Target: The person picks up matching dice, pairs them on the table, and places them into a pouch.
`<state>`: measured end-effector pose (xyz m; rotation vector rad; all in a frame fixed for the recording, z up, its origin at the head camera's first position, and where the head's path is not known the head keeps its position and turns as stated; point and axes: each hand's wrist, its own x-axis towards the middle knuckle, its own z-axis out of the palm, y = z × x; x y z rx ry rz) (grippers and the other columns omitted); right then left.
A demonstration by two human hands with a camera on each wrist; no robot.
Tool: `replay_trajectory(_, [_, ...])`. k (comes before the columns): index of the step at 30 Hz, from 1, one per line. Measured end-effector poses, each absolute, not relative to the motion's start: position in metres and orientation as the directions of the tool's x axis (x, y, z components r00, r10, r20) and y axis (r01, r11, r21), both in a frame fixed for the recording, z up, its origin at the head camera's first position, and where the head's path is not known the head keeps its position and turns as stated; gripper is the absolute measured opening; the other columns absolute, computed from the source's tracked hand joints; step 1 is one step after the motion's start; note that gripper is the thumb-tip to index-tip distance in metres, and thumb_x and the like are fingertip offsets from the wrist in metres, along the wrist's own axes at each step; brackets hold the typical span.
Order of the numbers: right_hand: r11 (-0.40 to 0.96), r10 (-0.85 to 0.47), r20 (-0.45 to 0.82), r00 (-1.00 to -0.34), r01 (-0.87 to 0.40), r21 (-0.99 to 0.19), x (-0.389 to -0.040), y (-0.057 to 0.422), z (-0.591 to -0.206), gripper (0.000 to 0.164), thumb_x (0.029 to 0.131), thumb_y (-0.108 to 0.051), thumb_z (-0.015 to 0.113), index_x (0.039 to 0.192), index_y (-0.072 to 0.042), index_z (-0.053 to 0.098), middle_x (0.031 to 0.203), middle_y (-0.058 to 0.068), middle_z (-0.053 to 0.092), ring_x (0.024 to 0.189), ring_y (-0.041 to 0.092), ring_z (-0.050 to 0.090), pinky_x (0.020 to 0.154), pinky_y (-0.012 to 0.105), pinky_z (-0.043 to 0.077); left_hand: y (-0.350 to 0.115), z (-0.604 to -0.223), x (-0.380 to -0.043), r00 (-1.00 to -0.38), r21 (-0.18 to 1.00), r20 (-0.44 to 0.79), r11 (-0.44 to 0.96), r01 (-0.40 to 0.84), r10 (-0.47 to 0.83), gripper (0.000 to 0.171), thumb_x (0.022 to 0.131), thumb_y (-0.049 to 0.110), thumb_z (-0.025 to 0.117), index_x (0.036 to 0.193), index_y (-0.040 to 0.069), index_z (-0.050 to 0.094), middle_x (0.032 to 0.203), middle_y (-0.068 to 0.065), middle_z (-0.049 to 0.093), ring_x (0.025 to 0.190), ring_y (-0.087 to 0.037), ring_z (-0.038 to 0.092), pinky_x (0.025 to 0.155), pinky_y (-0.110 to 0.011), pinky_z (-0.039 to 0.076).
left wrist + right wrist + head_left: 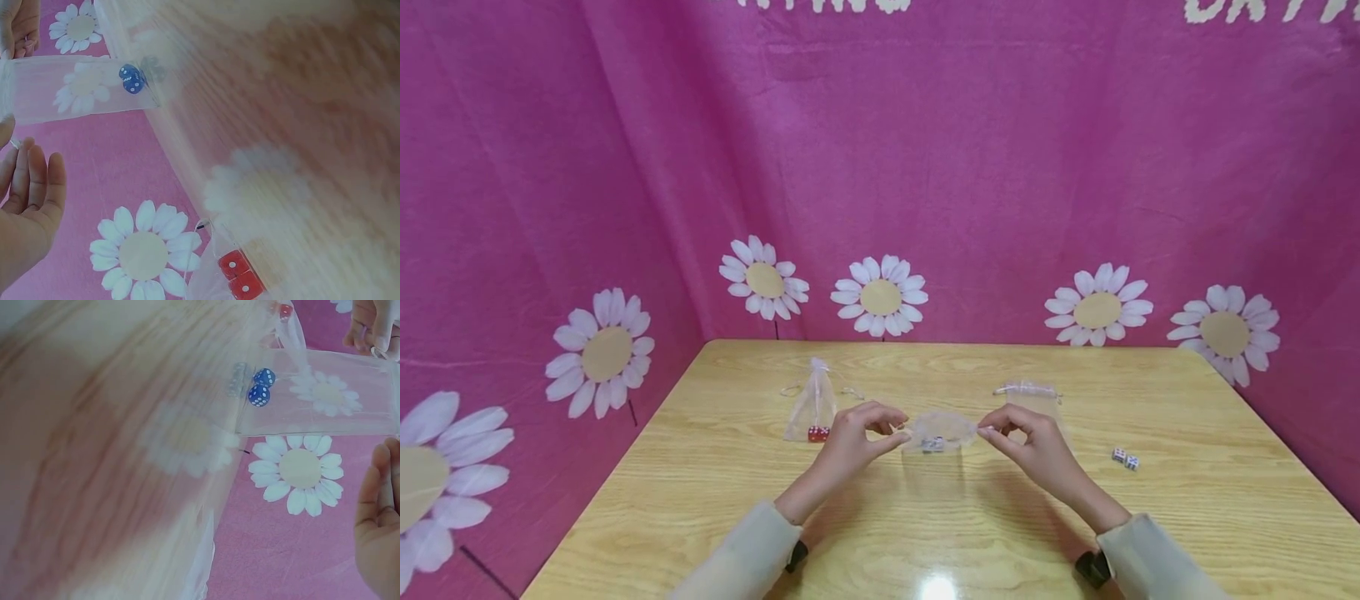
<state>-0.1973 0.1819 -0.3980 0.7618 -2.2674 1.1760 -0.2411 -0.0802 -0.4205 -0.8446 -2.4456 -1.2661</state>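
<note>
A sheer white organza drawstring pouch [945, 427] is held upright between both hands above the table. Its lower part contains two blue dice [131, 79], which also show through the fabric in the right wrist view. At the pouch's left top corner, my left hand [863, 429] pinches the white cord between thumb and fingertips. My right hand [1032, 437] pinches the opposite top corner the same way. Nearest the left hand lies a second sheer pouch [814, 404] with red dice [818, 434] in it. Partly behind the right hand is a third pouch [1033, 400].
Two white dice [1125, 458] lie loose on the wooden table [1210, 500], right of the right hand. A pink curtain [970, 167] with white flowers hangs behind the table and along its sides.
</note>
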Motion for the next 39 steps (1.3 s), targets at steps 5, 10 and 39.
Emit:
replay_trajectory(5, [0.498,-0.240,0.607,-0.757,-0.633,-0.592,-0.208,0.187,-0.410,0.008,0.085,0.004,0.070,0.086,-0.004,0.071,0.083,0.008,0.072,0.071,-0.002,0.057,0.055,0.018,0.046,-0.081,-0.419,-0.241,-0.796,0.640,0.474,0.474,0.605,0.376,0.010,0.087,0.016,0.073,0.094,0.010,0.077,0.091,-0.003,0.075,0.078,-0.012,0.067,0.071,-0.024,0.058])
replay_trajectory(10, [0.511,-0.212,0.614,-0.761,-0.621,-0.594,-0.219,0.197,-0.423,0.009,0.085,0.002,0.070,0.088,-0.007,0.072,0.083,0.006,0.073,0.074,-0.004,0.059,0.060,0.018,0.050,-0.086,-0.415,-0.244,-0.792,0.634,0.498,0.474,0.611,0.354,0.008,0.087,0.017,0.072,0.091,0.012,0.077,0.088,-0.002,0.075,0.078,-0.012,0.068,0.071,-0.017,0.055])
replay_trajectory(39, [0.484,0.080,0.438,-0.895,-0.350,-0.802,-0.234,0.223,-0.415,0.020,0.095,-0.021,0.064,0.092,-0.002,0.070,0.071,-0.016,0.064,0.066,-0.003,0.059,0.062,0.015,0.050,-0.112,-0.406,-0.258,-0.772,0.568,0.594,0.560,0.602,0.227,0.009,0.089,0.013,0.071,0.082,0.007,0.070,0.077,-0.004,0.068,0.068,-0.008,0.059,0.063,-0.017,0.053])
